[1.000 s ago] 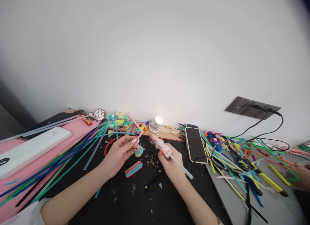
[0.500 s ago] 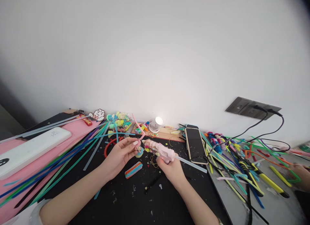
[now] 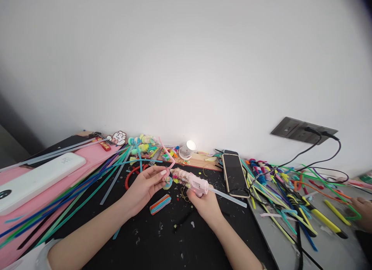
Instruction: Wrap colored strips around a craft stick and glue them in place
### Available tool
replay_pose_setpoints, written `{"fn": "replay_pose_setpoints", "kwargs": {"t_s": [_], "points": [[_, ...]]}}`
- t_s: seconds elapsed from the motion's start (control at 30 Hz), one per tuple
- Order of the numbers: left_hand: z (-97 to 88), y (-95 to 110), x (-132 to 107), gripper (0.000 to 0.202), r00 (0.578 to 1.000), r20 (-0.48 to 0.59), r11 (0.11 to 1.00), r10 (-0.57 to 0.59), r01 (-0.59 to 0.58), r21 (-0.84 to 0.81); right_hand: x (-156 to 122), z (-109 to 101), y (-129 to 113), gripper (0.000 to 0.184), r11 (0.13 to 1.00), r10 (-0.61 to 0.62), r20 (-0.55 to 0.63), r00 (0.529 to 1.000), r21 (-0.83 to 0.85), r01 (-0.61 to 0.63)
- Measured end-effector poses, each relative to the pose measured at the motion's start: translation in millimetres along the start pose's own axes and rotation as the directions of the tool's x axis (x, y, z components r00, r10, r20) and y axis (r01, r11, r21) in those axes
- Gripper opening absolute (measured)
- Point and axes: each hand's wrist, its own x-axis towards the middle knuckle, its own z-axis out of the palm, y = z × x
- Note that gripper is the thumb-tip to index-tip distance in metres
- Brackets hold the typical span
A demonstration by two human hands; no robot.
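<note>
Pink glue gun (image 3: pixel 192 180) — leftward (aslant)

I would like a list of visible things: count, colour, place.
glue gun: one, pink, centre
bent stem: one, pink, centre
loose stems: many, multicoloured, both sides
striped bundle: one, orange and blue, centre
cup: one, white, centre
phone: at least one, black, right
flat device: one, white, left
pliers: one, yellow and black, right
socket plate: one, grey, right
scraps: many, mixed, centre
co-worker's hand: one, right edge
left grip: one, bare, holding bent stem
right grip: one, bare, holding glue gun
</note>
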Motion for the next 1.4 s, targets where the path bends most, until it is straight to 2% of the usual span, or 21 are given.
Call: {"fn": "replay_pose_setpoints", "kwargs": {"t_s": [0.57,0.8,1.13,1.4], "points": [[-0.4,0.4,-0.2,0.021,0.997,-0.055,0.997,0.057,-0.054,0.056,0.6,0.1,-0.4,0.014,0.999,-0.037,-0.006,0.999,-0.003,0.037],[0.4,1.7,-2.4,0.023,0.995,-0.07,0.994,0.064,-0.058,0.09,0.6,-0.1,6.5,0.013,0.996,-0.061,0.018,0.998,-0.061,0.062],[0.7,1.2,-1.4,0.027,0.995,-0.073,0.995,0.067,-0.061,0.081,-1.1,1.5,5.3,0.01,0.995,-0.044,0.064,0.997,-0.085,0.05],[-1.2,-0.2,-0.5,0.026,0.997,-0.052,0.994,0.051,-0.046,0.095,0.6,0.5,6.8,0.012,0.997,-0.047,0.031,0.998,-0.055,0.048]]}}
